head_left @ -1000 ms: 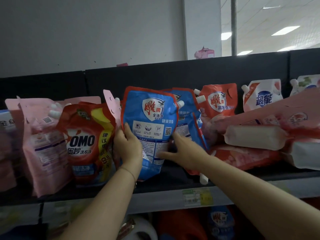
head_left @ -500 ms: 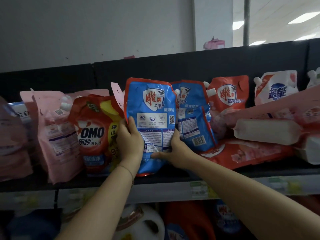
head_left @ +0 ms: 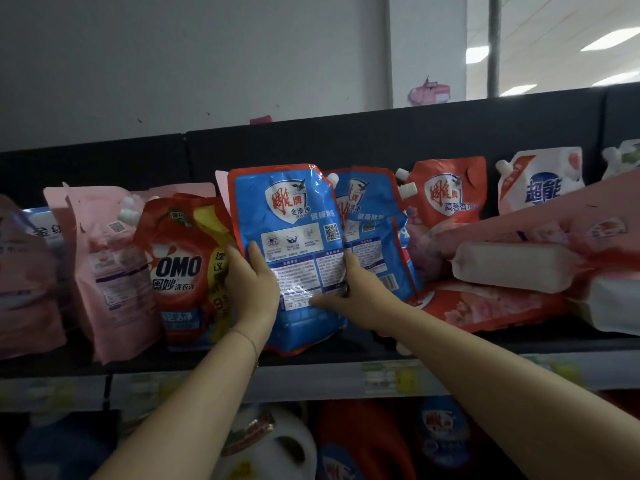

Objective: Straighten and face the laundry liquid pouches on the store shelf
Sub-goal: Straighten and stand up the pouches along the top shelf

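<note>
The left hand (head_left: pixel 252 282) and right hand (head_left: pixel 360 292) each grip a side edge of the glossy blue, red-trimmed plastic laundry pouch (head_left: pixel 298 220), which stands between them, equally near both, its long axis nearly upright.

Front blue pouch (head_left: pixel 294 220): red-edged, printed back outward, upright, bottom at the shelf's (head_left: pixel 346 356) front edge
Second blue pouch (head_left: pixel 375 237): just behind, to its right, leaning
OMO pouch (head_left: pixel 180 268): red, upright, just left
Red flowered pouch (head_left: pixel 485 304): lying flat, toward the right end
</note>
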{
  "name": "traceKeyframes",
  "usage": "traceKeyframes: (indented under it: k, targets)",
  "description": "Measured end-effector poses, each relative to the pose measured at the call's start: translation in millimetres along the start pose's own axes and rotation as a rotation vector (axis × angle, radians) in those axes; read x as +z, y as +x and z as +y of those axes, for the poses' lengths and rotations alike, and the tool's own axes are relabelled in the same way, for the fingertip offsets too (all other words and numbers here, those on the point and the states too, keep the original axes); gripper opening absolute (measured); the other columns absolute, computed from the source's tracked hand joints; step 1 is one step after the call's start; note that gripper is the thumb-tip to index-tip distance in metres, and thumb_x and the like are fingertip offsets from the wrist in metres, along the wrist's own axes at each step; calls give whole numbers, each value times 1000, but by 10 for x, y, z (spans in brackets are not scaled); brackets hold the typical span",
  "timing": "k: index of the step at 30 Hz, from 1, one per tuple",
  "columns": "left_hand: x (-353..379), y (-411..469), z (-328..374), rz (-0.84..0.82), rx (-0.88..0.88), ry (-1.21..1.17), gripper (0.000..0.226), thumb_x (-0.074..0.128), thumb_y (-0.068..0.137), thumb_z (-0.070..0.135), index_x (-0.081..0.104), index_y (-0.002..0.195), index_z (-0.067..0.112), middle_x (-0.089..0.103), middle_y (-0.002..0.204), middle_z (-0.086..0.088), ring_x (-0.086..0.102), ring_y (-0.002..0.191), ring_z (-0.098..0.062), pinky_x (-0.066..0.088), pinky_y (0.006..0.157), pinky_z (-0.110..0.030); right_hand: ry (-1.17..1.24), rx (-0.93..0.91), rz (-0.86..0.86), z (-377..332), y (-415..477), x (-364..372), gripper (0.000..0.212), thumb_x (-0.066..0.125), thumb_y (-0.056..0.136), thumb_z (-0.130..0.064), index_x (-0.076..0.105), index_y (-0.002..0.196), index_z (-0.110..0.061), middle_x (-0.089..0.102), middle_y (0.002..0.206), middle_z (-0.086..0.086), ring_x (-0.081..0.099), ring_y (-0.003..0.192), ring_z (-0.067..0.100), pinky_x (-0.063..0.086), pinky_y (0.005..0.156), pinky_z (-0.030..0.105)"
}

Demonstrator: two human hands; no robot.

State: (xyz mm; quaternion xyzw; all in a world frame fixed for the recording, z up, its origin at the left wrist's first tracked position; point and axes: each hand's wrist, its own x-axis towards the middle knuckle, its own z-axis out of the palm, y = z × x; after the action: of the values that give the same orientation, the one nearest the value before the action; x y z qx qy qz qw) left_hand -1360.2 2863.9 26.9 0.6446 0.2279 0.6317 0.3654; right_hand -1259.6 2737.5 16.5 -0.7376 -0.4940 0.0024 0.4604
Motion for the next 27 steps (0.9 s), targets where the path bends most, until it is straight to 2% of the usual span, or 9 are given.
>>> traceKeyframes:
  k: [1,3,7,9,11,13,17,20,27]
  targets:
    - [-28,-28,23,15,35,-7,16,41,102,24,39,101,8,51,87,5,51,73,-5,38,57,-5,-29,-14,12,5,-8,-5,66,76,79,-36,33,129,-24,52,129,-6,51,107,8,42,87,22]
    - [-81,-83,37,74,143,-9,19,49,97,15,39,110,6,48,100,1,50,81,-8,38,64,0,-112,-23,44,24,-34,-17,66,73,79,-41,36,130,-22,50,134,-3,51,115,14,45,93,28]
    - [-146,-236,17,171,355,113,31,57,86,3,42,113,2,43,107,-8,47,97,-22,43,81,-25,-336,-68,110,7,-148,-37,44,63,87,-39,42,120,-18,50,127,0,54,109,18,50,86,36]
    - [-179,-386,8,165,494,237,30,58,82,1,48,110,0,46,109,-15,44,103,-25,37,88,-28,-437,-128,132,-6,-228,-40,34,58,90,-37,44,114,-18,51,122,0,55,100,19,50,79,37]
    - [-197,-555,0,84,590,353,24,60,81,2,51,103,4,48,107,-13,44,104,-23,36,89,-28,-506,-201,131,-17,-306,-11,31,56,91,-36,46,114,-17,51,119,1,55,94,20,47,72,34]
    - [-165,-721,-2,-95,637,416,20,62,81,4,51,97,10,51,100,-6,48,97,-20,44,82,-31,-512,-256,120,-27,-397,28,31,57,91,-34,47,116,-18,51,118,1,56,92,20,43,68,31]
    - [-35,-916,42,-394,625,423,13,54,87,7,53,98,16,52,97,0,51,90,-19,47,72,-36,-534,-317,136,15,-560,25,26,57,88,-25,53,112,-15,52,106,2,54,87,23,34,63,29]
    - [69,-967,115,-463,593,384,13,54,88,11,51,98,18,50,99,4,49,91,-17,41,70,-30,-591,-309,188,81,-657,-164,23,56,87,-25,56,107,-13,54,102,4,54,86,24,36,63,31]
    - [254,-1128,181,-627,558,380,16,54,91,23,50,106,21,52,104,4,51,97,-15,45,80,-34,-611,-155,195,252,-835,-484,26,58,86,-28,56,108,-14,52,105,2,53,94,23,46,71,39]
